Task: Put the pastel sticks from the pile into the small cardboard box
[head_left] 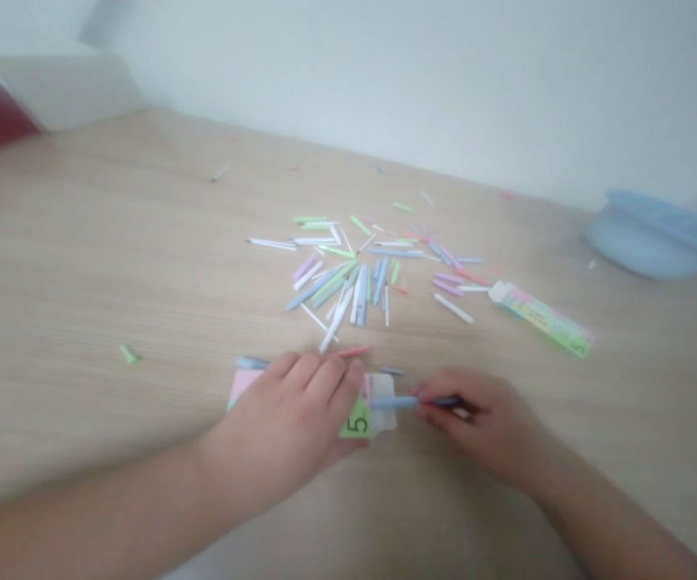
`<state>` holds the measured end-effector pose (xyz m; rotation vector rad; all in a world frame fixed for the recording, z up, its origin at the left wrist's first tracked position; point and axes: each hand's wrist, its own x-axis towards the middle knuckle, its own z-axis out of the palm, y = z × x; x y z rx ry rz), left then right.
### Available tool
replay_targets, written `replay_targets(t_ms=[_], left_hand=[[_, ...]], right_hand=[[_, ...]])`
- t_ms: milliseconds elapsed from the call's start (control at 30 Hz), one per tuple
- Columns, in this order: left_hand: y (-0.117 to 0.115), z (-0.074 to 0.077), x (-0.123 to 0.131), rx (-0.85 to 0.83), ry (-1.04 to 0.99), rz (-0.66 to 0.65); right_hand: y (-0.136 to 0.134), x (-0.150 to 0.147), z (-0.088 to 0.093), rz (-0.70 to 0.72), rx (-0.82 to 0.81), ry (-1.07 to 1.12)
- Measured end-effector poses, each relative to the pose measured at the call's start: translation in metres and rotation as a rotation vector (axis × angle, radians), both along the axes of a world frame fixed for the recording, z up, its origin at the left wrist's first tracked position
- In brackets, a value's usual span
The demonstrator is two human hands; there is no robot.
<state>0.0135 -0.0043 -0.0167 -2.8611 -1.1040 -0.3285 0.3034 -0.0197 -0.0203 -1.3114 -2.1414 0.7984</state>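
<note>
The blue pen (397,402) is located between the two sets of fingers, its forward end at the open flap of the held carton (360,419). The right hand (496,423) has its fingertips clamped on the pen. The left hand (296,415) has its fingers closed over the carton; just right of them, I can read a black "5" on a green panel. Beyond the left fingers, pastel pen parts (361,294) lie scattered. Beyond the right fingers, a second carton (545,318) also reads "5"; its smaller print is blurred.
</note>
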Motion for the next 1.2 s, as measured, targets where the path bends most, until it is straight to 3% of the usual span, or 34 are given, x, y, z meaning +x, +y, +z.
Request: replay_targets(t_ms=[100, 167, 433, 600, 833, 1033, 1200], left_hand=[[-0.007, 0.002, 0.003, -0.044, -0.023, -0.009], [-0.010, 0.002, 0.004, -0.050, -0.043, 0.016], [-0.013, 0.003, 0.003, -0.089, -0.081, 0.064], [-0.013, 0.001, 0.003, -0.096, -0.050, 0.028], [-0.012, 0.000, 0.001, -0.103, -0.016, -0.029], [-0.013, 0.004, 0.004, -0.117, -0.040, 0.024], [-0.012, 0.001, 0.004, -0.126, -0.045, 0.014]], right_hand=[[-0.018, -0.011, 0.002, 0.132, 0.033, -0.093], [-0.024, -0.010, 0.005, 0.148, 0.015, -0.126], [-0.003, 0.013, 0.021, 0.197, -0.111, -0.303], [-0.008, -0.001, 0.018, 0.206, -0.070, -0.445], [-0.026, -0.026, 0.002, 0.151, -0.054, -0.253], [-0.016, -0.018, 0.008, 0.222, -0.126, -0.118], [-0.007, -0.024, 0.006, 0.226, -0.120, -0.128]])
